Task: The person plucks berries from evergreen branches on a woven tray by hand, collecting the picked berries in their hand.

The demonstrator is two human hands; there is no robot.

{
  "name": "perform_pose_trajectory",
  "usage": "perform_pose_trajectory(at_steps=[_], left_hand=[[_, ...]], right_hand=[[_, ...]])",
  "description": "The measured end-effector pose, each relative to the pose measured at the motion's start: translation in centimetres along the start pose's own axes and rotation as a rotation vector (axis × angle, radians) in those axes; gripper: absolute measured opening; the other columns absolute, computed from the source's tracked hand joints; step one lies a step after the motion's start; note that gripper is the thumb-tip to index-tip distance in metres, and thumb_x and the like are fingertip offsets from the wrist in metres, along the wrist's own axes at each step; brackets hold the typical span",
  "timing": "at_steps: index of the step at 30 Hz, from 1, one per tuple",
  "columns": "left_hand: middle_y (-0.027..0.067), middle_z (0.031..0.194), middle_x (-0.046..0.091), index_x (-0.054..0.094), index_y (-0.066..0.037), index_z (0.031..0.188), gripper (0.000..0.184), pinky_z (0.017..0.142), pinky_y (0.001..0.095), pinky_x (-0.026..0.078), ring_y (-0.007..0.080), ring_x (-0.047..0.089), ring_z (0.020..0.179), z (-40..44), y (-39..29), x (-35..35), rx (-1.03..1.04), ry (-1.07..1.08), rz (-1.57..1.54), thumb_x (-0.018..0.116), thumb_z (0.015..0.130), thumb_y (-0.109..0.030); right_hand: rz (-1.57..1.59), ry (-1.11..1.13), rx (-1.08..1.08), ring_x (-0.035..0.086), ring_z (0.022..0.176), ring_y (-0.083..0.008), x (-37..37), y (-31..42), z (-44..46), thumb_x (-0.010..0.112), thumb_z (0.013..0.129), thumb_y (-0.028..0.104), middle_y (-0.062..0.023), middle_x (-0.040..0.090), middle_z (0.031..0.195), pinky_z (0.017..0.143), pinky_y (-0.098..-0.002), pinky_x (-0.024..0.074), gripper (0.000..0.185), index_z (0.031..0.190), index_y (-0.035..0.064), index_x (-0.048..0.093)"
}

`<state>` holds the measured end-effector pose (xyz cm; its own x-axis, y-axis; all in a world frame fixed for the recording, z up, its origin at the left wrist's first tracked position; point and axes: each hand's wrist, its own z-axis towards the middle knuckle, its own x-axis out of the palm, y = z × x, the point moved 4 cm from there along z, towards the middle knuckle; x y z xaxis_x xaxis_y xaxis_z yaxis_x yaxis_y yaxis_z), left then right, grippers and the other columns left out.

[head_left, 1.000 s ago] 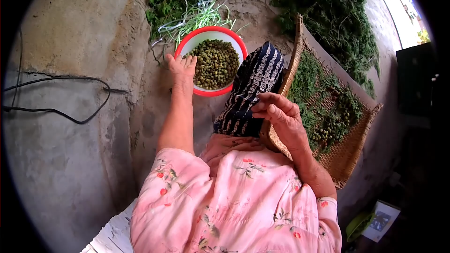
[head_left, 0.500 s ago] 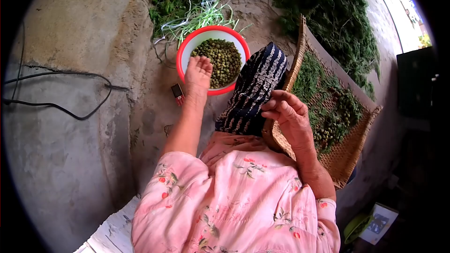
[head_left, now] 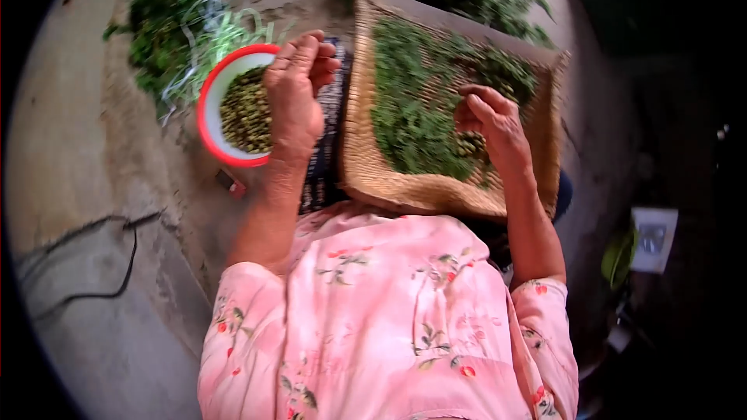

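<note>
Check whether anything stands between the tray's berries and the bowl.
Yes: between the berries and the bowl are the woven tray's left rim, the patterned trouser leg, and the left grip, which hides the bowl's right side here.

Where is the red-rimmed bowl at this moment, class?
In the head view, the red-rimmed bowl stands left of the woven tray, just below the tangled strips, its right side partly hidden behind the left hand.
</note>
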<state>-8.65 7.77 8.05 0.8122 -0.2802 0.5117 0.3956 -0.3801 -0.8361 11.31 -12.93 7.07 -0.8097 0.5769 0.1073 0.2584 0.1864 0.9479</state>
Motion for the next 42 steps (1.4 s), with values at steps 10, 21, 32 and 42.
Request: perform_pose_trajectory(at_steps=[10,21,32,42], left_hand=[[0.0031,0.081,0.064,0.061,-0.005,0.099,0.018,0.055,0.0201,0.050,0.0099,0.061,0.066,3.3,8.3,8.9,-0.528,0.298,0.137,0.058,0.089,-0.019],[0.0037,0.082,0.063,0.060,-0.005,0.099,0.018,0.051,0.0203,0.051,0.0100,0.060,0.064,3.2,12.6,8.0,-0.655,0.241,0.265,0.058,0.088,-0.020],[0.0030,0.080,0.063,0.060,-0.005,0.100,0.019,0.050,0.0202,0.049,0.0087,0.059,0.063,2.2,13.3,7.1,-0.645,0.241,0.377,0.058,0.088,-0.020],[0.0163,0.084,0.064,0.059,-0.003,0.081,0.029,0.072,0.0397,0.048,0.0323,0.062,0.081,-0.7,14.4,9.5,0.192,0.753,1.666,0.059,0.080,-0.032]], right_hand=[[-1.364,0.001,0.307,0.053,0.095,-0.0414,-10.6,-3.3,-0.6,0.060,0.082,0.021,-0.0267,0.057,0.096,0.075,-0.0455,0.0433,0.040,0.113,0.0014,0.045],[-0.577,-0.090,0.157,0.061,0.084,-0.0188,-3.6,-4.2,3.1,0.062,0.085,0.022,-0.0149,0.060,0.100,0.067,-0.0297,0.0523,0.055,0.131,0.0016,0.038],[-0.933,-0.223,-0.190,0.062,0.069,-0.0279,-7.9,-2.6,4.7,0.060,0.078,0.008,-0.0158,0.063,0.077,0.064,-0.0373,0.0491,0.012,0.088,0.0018,0.063],[-0.950,-0.152,-0.222,0.059,0.084,-0.0363,-3.8,-5.4,6.2,0.065,0.072,0.007,-0.0187,0.062,0.084,0.072,-0.0431,0.0468,0.015,0.086,0.0026,0.062]])
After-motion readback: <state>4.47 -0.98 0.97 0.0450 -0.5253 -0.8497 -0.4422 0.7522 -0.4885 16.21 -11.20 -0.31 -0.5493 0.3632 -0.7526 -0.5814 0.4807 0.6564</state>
